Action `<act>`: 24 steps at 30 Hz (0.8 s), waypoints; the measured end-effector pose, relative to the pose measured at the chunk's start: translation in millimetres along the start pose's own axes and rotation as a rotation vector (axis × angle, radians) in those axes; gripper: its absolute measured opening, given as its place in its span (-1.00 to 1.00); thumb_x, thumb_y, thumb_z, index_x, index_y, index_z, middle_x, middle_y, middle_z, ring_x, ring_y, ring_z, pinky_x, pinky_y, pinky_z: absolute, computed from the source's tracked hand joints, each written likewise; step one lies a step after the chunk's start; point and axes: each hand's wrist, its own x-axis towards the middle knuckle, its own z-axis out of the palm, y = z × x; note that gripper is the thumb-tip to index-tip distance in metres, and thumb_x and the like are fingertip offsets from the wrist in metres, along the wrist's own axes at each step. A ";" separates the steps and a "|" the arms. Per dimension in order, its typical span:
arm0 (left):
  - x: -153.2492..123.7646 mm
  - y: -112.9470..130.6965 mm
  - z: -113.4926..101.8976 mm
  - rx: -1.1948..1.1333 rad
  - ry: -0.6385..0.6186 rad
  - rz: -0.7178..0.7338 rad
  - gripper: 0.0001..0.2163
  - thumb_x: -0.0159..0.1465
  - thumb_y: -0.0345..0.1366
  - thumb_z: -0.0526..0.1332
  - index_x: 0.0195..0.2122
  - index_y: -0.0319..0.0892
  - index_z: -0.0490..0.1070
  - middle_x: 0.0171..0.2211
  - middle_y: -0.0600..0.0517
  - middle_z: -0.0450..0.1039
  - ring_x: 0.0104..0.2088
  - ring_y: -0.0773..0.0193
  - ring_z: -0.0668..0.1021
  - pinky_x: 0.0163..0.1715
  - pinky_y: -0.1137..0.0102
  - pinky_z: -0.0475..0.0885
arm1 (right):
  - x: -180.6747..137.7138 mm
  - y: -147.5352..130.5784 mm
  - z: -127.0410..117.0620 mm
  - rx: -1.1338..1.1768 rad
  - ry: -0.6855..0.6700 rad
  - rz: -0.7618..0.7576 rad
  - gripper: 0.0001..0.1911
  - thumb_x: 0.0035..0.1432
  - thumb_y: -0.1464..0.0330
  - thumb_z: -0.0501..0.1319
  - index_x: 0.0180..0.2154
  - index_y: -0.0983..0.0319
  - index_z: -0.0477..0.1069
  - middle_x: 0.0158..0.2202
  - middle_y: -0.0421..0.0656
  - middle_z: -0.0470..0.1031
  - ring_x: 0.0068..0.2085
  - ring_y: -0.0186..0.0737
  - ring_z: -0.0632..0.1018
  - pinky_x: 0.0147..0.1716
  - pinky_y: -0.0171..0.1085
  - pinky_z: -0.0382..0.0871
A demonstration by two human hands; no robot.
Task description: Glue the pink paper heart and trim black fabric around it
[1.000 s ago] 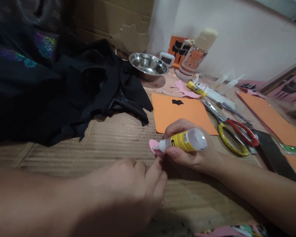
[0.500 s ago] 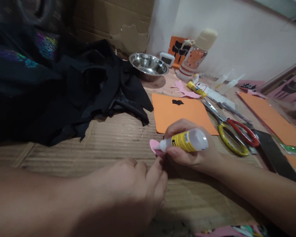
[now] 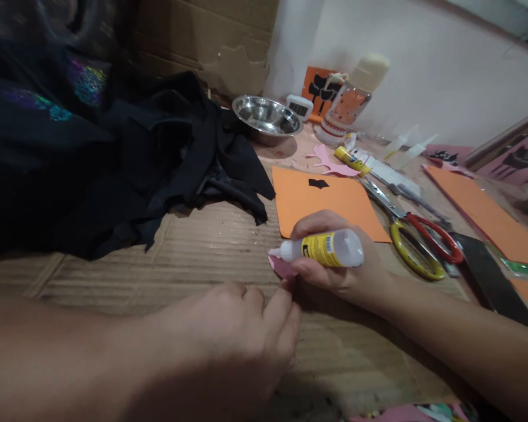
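From the left, the black cloth [image 3: 114, 158] lies heaped near the work; we judge a stray drop could reach it if the nozzle swung wide. Our left hand [image 3: 229, 334] is curled, fingertips at the near edge of the pink cut-out [image 3: 282, 269]; we cannot tell whether it pins or pinches the piece, and a loose hold might let it slide under the tip. The glue bottle [image 3: 323, 249] lies almost level, its nozzle over the cut-out, clasped firmly in our right hand [image 3: 341, 275]; too hard a squeeze could flood so small a piece and stick it to the tabletop [image 3: 202, 258] or to our fingers. The orange card [image 3: 321, 202] lies just beyond, the scissors [image 3: 416, 240] to its right. The tabletop is brown and ridged like corrugated board; a torn cardboard box [image 3: 202, 35] and a pale wall [image 3: 422, 76] close the back.
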 end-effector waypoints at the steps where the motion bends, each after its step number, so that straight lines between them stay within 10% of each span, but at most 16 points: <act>1: -0.4 -0.2 -0.5 -0.004 -0.006 -0.002 -0.68 0.31 -0.33 0.10 0.00 -0.34 0.51 -0.25 -0.20 0.61 -0.58 0.14 0.50 -0.72 0.27 0.30 | -0.1 -0.6 0.0 -0.014 0.027 0.005 -0.70 0.14 0.09 0.39 -0.29 0.13 0.41 -0.32 -0.17 0.61 -0.33 -0.15 0.61 -0.30 -0.21 0.50; 24: 3.9 -2.0 -5.6 -0.025 -0.113 0.028 -0.66 0.30 -0.31 0.14 0.03 -0.29 0.52 -0.12 -0.22 0.63 -0.56 0.10 0.57 -0.73 0.26 0.43 | 3.0 -11.4 -3.1 -0.134 0.111 0.025 -0.85 0.10 0.27 0.31 -0.36 0.13 0.35 -0.48 -0.25 0.52 -0.47 -0.23 0.53 -0.46 -0.28 0.40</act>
